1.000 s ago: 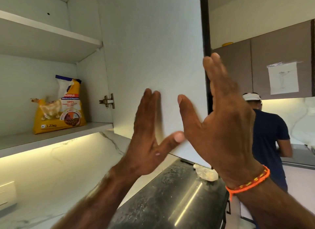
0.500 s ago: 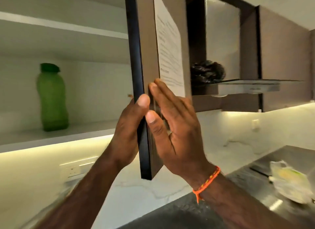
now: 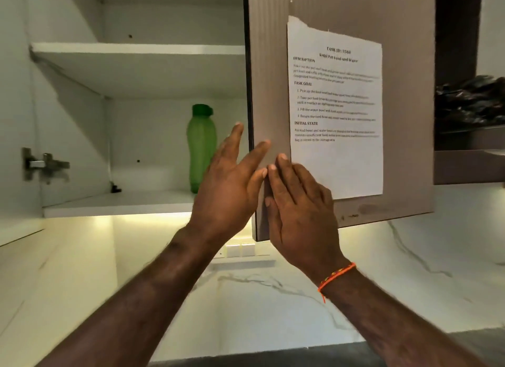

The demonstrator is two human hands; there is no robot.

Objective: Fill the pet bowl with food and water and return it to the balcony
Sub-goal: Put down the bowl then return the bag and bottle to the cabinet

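Bottle (image 3: 201,145) base behind left hand (image 3: 228,187)

A green bottle (image 3: 201,148) stands upright at frame centre-left, on the lower shelf (image 3: 120,204) of the open cupboard, near its back wall. Its darker green cap is on; a hand hides its lower right side.

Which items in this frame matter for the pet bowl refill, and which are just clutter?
Job-relevant:
- cabinet door, with left hand at its edge and right hand flat on its face
- task sheet taped to the door
- green water bottle on the lower shelf

Just lying about:
- door hinge
- dark crumpled bag, next cabinet
- wall switches
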